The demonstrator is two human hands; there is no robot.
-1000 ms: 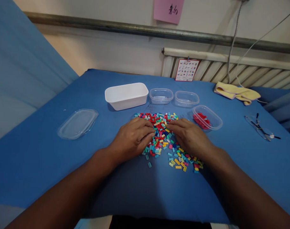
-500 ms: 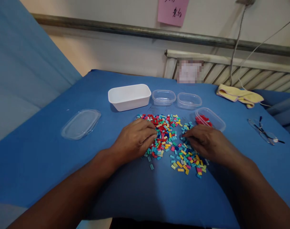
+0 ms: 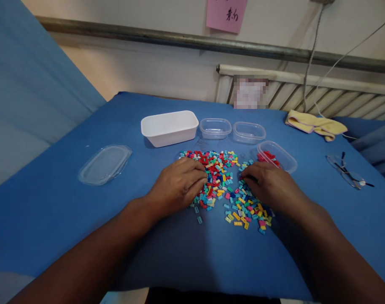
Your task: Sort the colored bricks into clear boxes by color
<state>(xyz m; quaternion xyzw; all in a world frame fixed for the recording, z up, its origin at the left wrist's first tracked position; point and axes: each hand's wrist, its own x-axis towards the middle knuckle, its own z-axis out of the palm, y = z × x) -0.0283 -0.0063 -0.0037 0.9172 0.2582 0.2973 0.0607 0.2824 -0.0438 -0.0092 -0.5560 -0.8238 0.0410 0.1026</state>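
Many small toy building bricks (image 3: pixel 218 165) in red, yellow, teal, blue and pink lie in two loose heaps on the blue-covered table. My left hand (image 3: pixel 181 181) rests at the left edge of one heap, fingers curled and thumb drawn in against them; whatever is between the fingertips is hidden. Over the other heap (image 3: pixel 243 211), my right hand (image 3: pixel 268 181) is bent down with thumb and fingers pinched near the bricks. Anything in that pinch is too small to make out. Just behind my right hand, a clear tub (image 3: pixel 289 162) holds red bricks (image 3: pixel 268 158).
A white oblong bin (image 3: pixel 171 137) and two clear tubs (image 3: pixel 215 134) (image 3: pixel 249 137) stand behind the heaps. Clear lids (image 3: pixel 105 164) lie at left. Eyeglasses (image 3: pixel 350 174) and a yellow cloth (image 3: pixel 317 125) are at right. A radiator (image 3: pixel 293 90) runs along the wall.
My right fingertips have shifted slightly away from me over the bricks. My left hand stays where it was. The whole view has drifted a little.
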